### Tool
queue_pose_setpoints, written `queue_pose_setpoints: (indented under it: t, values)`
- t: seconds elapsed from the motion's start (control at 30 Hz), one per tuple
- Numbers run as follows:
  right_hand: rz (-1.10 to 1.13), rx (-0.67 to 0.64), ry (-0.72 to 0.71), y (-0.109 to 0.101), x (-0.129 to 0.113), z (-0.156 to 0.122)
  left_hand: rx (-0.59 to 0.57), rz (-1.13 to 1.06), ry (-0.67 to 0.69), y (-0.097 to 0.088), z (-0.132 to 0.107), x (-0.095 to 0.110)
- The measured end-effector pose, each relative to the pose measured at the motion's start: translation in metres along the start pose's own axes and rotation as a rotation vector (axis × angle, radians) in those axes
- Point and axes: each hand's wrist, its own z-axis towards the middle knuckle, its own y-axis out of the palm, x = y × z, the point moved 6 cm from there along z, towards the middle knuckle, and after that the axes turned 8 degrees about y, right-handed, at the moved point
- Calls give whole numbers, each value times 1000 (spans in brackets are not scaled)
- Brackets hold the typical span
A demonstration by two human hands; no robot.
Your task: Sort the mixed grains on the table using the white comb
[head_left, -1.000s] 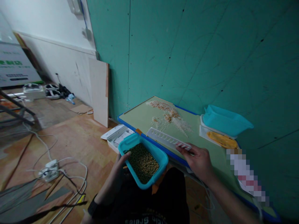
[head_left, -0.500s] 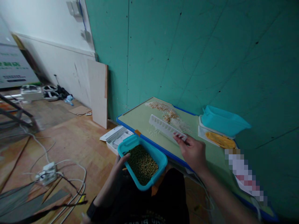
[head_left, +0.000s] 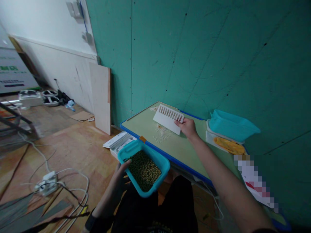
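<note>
My left hand [head_left: 120, 174] grips the near left side of a turquoise plastic tub [head_left: 155, 160] filled with green beans [head_left: 143, 169], held just below the edge of the green table [head_left: 175, 147]. My right hand [head_left: 187, 127] reaches far across the table and holds a white slotted plastic scraper [head_left: 167, 118] upright on the tabletop near the wall. The scraper hides most of the pale grain pile; a patch of scattered grains [head_left: 161, 132] lies just in front of it.
At the table's right stand another turquoise tub [head_left: 232, 124] and a white tray with yellow pieces [head_left: 228, 145]. A white box [head_left: 118, 141] lies on the wooden floor left of the table. A power strip with cables [head_left: 47, 181] sits further left. A board [head_left: 102, 97] leans against the green wall.
My right hand has carried the white scraper from the near table edge to the far side, over the grain pile, and tipped it upright. The tub of beans has stayed in my left hand.
</note>
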Motion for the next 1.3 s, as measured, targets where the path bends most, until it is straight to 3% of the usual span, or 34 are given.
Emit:
queue_pose_setpoints:
  t: [0.1,0.27,0.43,1.3]
  values:
    - [111,-105,144,14,4,11,77,26,3,-5,0,2]
    - [299,-313,369,31,4,15,105,42,2,-4,-1,5]
    - [379,-340,479,33,8,8,115,53,-5,-5,-1,7]
    - [435,-520,482,50,-4,-17,122,60,26,-3,-5,14]
